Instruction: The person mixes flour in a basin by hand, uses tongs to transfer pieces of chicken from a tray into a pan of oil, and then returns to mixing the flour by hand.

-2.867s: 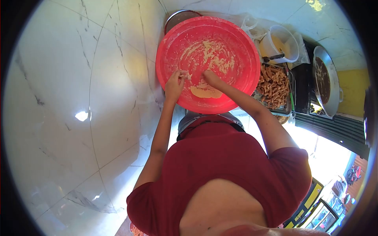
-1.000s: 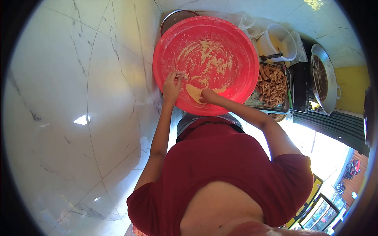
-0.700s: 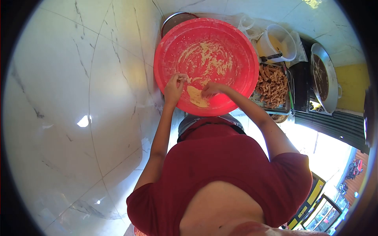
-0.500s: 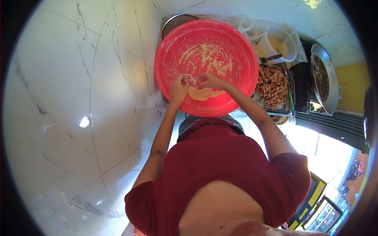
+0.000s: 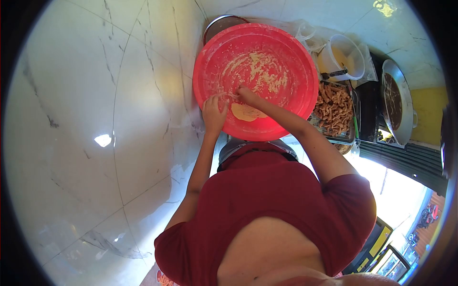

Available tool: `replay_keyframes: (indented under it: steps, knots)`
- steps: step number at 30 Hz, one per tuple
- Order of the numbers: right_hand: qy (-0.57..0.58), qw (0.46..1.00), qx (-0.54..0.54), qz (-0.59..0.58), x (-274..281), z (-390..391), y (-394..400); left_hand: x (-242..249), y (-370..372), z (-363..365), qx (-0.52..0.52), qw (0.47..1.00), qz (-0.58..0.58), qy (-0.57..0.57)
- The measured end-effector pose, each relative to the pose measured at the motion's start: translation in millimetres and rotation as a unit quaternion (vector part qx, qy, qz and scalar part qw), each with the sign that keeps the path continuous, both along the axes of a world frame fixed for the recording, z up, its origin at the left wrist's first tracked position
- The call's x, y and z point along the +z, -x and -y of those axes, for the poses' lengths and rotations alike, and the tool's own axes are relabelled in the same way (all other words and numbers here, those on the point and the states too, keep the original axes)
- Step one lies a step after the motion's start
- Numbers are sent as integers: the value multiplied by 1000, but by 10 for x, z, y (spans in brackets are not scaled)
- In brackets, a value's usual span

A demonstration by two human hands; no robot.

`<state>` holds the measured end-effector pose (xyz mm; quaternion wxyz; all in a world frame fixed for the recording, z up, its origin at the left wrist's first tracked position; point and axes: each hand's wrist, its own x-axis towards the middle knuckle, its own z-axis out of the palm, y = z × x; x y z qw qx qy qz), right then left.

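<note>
Both hands are over a large red basin (image 5: 205, 62), whose floor is streaked with clumps of pale flour (image 5: 267, 71). A thin, pale pinkish strip (image 5: 230, 95), perhaps raw meat or skin, stretches between my fingers. My left hand (image 5: 214, 110) pinches its left end near the basin's left wall. At the other end, my right hand (image 5: 246, 96) is closed round the strip in a fist. Just below the hands lies a smooth yellowish patch of flour (image 5: 245, 113) at the basin's near side. The strip's ends are hidden by my fingers.
Right of the basin, a tray holds a heap of brown fried strips (image 5: 335, 107). Behind it stands a white plastic tub (image 5: 350, 52) with a black handle lying across its rim. A wide metal pan (image 5: 403, 86) of dark oil is farther right. A tiled wall (image 5: 95, 119) borders the left.
My hands have moved slightly apart, drawing the pale strip out between them. The right hand has closed into a fist. The whole view has shifted a little to the right.
</note>
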<state>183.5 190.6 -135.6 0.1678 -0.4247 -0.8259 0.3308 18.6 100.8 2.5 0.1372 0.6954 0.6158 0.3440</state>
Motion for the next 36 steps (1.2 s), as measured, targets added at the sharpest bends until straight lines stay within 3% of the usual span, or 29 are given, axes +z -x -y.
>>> replay_keyframes:
  steps: [1,4,7,10,13,16,19,22,25,27,30,32,36]
  knots:
    - [33,999,-2,-19,-31,29,17,-1,-14,13,-4,1000,-15,-12]
    - [310,942,-41,-122,-110,268,-6,-37,-23,16,7,999,-4,-33]
    - [353,928,-40,-111,17,479,-229,-28,-26,30,18,999,35,-24]
    - [302,951,-60,-17,112,705,-401,-16,-26,32,24,998,52,-18]
    - [109,982,84,127,323,916,-506,-5,-32,28,29,998,52,-17]
    - [166,977,72,112,137,944,-557,-11,-47,19,30,998,49,-24]
    - [261,948,35,177,555,913,-436,8,-51,15,29,998,43,-18]
    - [306,930,135,150,671,734,-500,11,-48,9,9,1000,18,-4]
    - [434,901,11,-9,675,580,-703,-30,-29,-2,-37,997,-54,30]
    - [139,989,22,52,84,380,-924,-43,-43,-41,-70,992,-67,84]
    - [284,934,-112,186,852,250,-947,-85,-128,-176,-120,978,-16,171]
    - [257,941,-94,201,625,202,-1009,-235,-215,-258,-161,968,14,191]
    - [122,975,21,184,222,308,-1064,-489,-462,-386,-314,922,-136,180]
